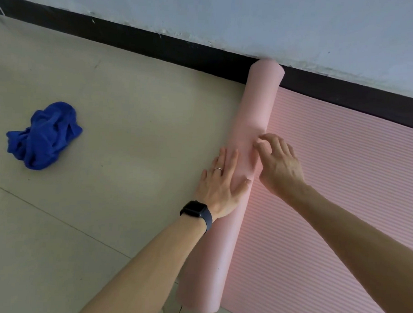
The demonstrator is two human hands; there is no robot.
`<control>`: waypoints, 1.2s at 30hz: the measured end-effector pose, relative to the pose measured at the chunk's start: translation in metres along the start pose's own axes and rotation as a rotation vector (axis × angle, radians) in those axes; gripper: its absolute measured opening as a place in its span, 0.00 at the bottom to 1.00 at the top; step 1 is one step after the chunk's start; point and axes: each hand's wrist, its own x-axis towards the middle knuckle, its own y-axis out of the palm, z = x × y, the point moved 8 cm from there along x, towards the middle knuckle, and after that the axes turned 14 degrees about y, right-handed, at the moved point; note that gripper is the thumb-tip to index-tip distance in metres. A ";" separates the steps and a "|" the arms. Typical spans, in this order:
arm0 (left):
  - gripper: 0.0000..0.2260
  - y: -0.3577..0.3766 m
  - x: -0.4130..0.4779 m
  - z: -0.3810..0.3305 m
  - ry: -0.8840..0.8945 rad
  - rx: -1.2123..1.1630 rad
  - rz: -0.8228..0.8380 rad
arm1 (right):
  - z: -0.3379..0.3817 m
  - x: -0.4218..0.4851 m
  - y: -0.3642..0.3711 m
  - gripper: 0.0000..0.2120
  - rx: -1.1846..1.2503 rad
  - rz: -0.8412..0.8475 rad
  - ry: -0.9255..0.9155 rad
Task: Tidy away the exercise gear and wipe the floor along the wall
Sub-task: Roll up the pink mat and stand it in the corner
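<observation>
The pink mat (341,186) lay at right against the wall (230,15), part-wound into a roll (254,116) running from upper centre to the bottom edge. The left hand (221,180) lay flat on the roll; the right hand (280,166) pressed bent fingertips to it, clasping nothing. The foam looked light, soft and springy: best held with palms spread mid-roll.
</observation>
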 end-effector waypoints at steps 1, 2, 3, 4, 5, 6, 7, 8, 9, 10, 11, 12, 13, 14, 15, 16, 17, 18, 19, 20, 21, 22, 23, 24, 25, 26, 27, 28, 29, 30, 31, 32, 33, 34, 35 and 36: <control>0.34 0.003 -0.001 -0.007 0.010 0.023 -0.035 | -0.001 0.003 -0.009 0.27 0.014 -0.026 0.011; 0.34 0.005 -0.001 -0.012 0.023 0.063 -0.068 | 0.000 0.006 -0.016 0.29 0.005 -0.024 -0.005; 0.34 0.005 0.000 -0.015 0.035 0.108 -0.091 | 0.003 0.008 -0.018 0.34 -0.041 0.012 -0.049; 0.34 0.006 0.000 -0.018 0.041 0.147 -0.090 | 0.005 0.008 -0.015 0.39 -0.109 0.072 -0.115; 0.34 0.008 0.001 -0.022 0.045 0.167 -0.073 | 0.006 0.005 -0.009 0.39 -0.175 0.132 -0.174; 0.34 0.009 0.002 -0.026 0.053 0.164 -0.051 | 0.003 0.001 -0.004 0.38 -0.214 0.180 -0.205; 0.34 0.012 0.002 -0.031 0.075 0.148 -0.026 | -0.002 -0.004 0.000 0.38 -0.226 0.201 -0.201; 0.33 0.013 0.003 -0.038 0.119 0.130 -0.006 | -0.010 -0.009 0.001 0.38 -0.217 0.195 -0.168; 0.32 0.010 0.005 -0.045 0.180 0.106 0.003 | -0.019 -0.015 0.002 0.39 -0.194 0.175 -0.123; 0.31 0.003 0.006 -0.050 0.242 0.072 -0.008 | -0.029 -0.022 0.002 0.41 -0.165 0.160 -0.078; 0.30 -0.004 0.008 -0.053 0.279 0.046 -0.028 | -0.038 -0.029 0.003 0.43 -0.138 0.156 -0.037; 0.29 -0.011 0.010 -0.052 0.273 0.031 -0.058 | -0.046 -0.034 0.005 0.46 -0.113 0.157 -0.007; 0.30 -0.016 0.012 -0.046 0.221 0.015 -0.080 | -0.050 -0.037 0.006 0.47 -0.089 0.168 0.010; 0.34 -0.016 0.014 -0.038 0.128 -0.021 -0.068 | -0.051 -0.039 0.006 0.48 -0.060 0.183 0.018; 0.38 -0.010 0.015 -0.030 0.015 -0.102 -0.015 | -0.050 -0.040 0.004 0.46 -0.022 0.190 0.026; 0.40 -0.001 0.014 -0.025 -0.080 -0.205 0.051 | -0.049 -0.039 0.003 0.43 0.027 0.189 0.038; 0.41 0.007 0.015 -0.025 -0.114 -0.271 0.098 | -0.048 -0.036 -0.001 0.39 0.085 0.184 0.064; 0.40 0.012 0.016 -0.031 -0.082 -0.273 0.118 | -0.050 -0.032 -0.006 0.34 0.137 0.176 0.100; 0.40 0.013 0.017 -0.038 -0.029 -0.243 0.121 | -0.053 -0.027 -0.014 0.28 0.172 0.145 0.143; 0.39 0.013 0.019 -0.044 0.026 -0.196 0.108 | -0.057 -0.021 -0.024 0.23 0.186 0.091 0.187; 0.39 0.012 0.020 -0.048 0.073 -0.141 0.093 | -0.062 -0.016 -0.033 0.19 0.191 0.038 0.219; 0.39 0.012 0.021 -0.051 0.104 -0.093 0.074 | -0.065 -0.011 -0.040 0.17 0.191 0.010 0.229; 0.39 0.012 0.022 -0.054 0.125 -0.048 0.058 | -0.066 -0.006 -0.044 0.19 0.170 0.017 0.209; 0.39 0.013 0.022 -0.057 0.139 -0.004 0.047 | -0.064 -0.003 -0.044 0.22 0.119 0.048 0.164; 0.39 0.014 0.022 -0.061 0.155 0.038 0.040 | -0.063 -0.001 -0.042 0.24 0.047 0.087 0.109; 0.38 0.015 0.021 -0.067 0.167 0.075 0.030 | -0.063 -0.001 -0.038 0.25 -0.023 0.128 0.066; 0.38 0.016 0.020 -0.073 0.172 0.100 0.017 | -0.066 -0.001 -0.034 0.24 -0.076 0.167 0.048; 0.38 0.017 0.020 -0.078 0.173 0.117 0.012 | -0.073 -0.003 -0.030 0.24 -0.105 0.197 0.056; 0.38 0.018 0.021 -0.082 0.180 0.138 0.017 | -0.081 -0.005 -0.027 0.24 -0.110 0.217 0.087; 0.39 0.020 0.022 -0.087 0.195 0.154 0.035 | -0.088 -0.009 -0.024 0.24 -0.100 0.228 0.132; 0.38 0.021 0.025 -0.090 0.222 0.145 0.055 | -0.094 -0.014 -0.021 0.25 -0.079 0.238 0.176; 0.37 0.021 0.027 -0.094 0.250 0.108 0.078 | -0.100 -0.021 -0.017 0.26 -0.048 0.247 0.220; 0.35 0.019 0.030 -0.097 0.276 0.053 0.081 | -0.105 -0.027 -0.015 0.27 -0.005 0.259 0.260; 0.33 0.013 0.032 -0.098 0.287 -0.010 0.051 | -0.109 -0.032 -0.012 0.27 0.036 0.270 0.294; 0.33 0.007 0.034 -0.094 0.266 -0.085 0.001 | -0.113 -0.037 -0.011 0.27 0.072 0.278 0.322; 0.36 0.004 0.036 -0.088 0.203 -0.160 -0.033 | -0.117 -0.041 -0.009 0.27 0.100 0.281 0.344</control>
